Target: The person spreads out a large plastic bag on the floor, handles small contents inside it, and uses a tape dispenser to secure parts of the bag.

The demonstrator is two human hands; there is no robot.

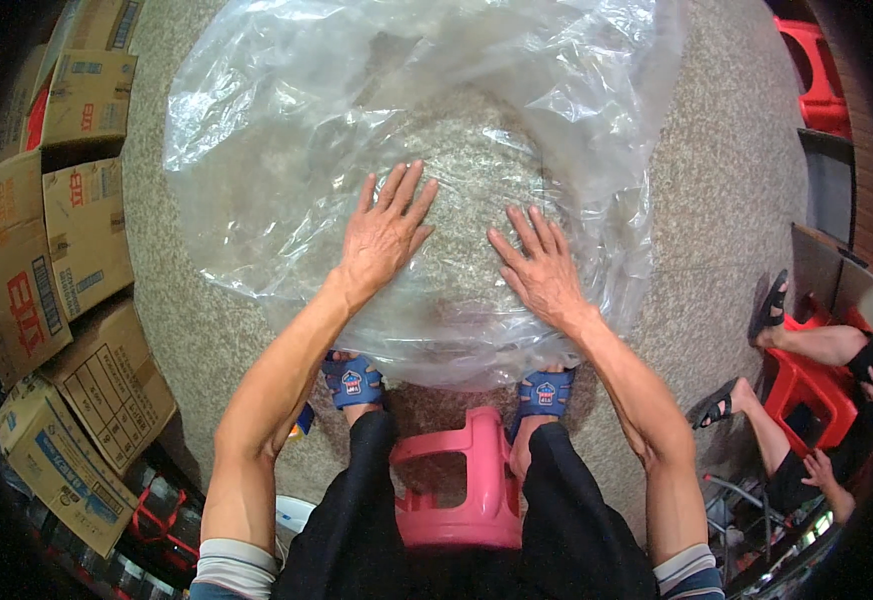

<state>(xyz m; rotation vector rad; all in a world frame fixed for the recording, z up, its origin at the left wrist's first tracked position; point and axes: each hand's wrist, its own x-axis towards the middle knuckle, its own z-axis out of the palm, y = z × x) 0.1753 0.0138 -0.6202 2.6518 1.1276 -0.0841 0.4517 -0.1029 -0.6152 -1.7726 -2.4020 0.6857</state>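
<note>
A big sheet or bag of clear plastic film [267, 190] lies spread over the speckled floor in front of my feet, wrinkled and shiny. My left hand [382, 235] rests on it left of the middle, palm down with fingers spread. To the right, my right hand [542, 268] lies flat on the film as well, fingers apart. Neither hand grips anything. Whether the film is one layer or several I cannot tell. Its near edge reaches my blue sandals [545, 392].
A pink plastic stool [457, 510] stands between my legs. Stacked cardboard boxes [87, 240] line the left side. At the right, another person's legs and hands [822, 478] show beside a red stool [807, 395]. A red chair [815, 75] stands at the far right.
</note>
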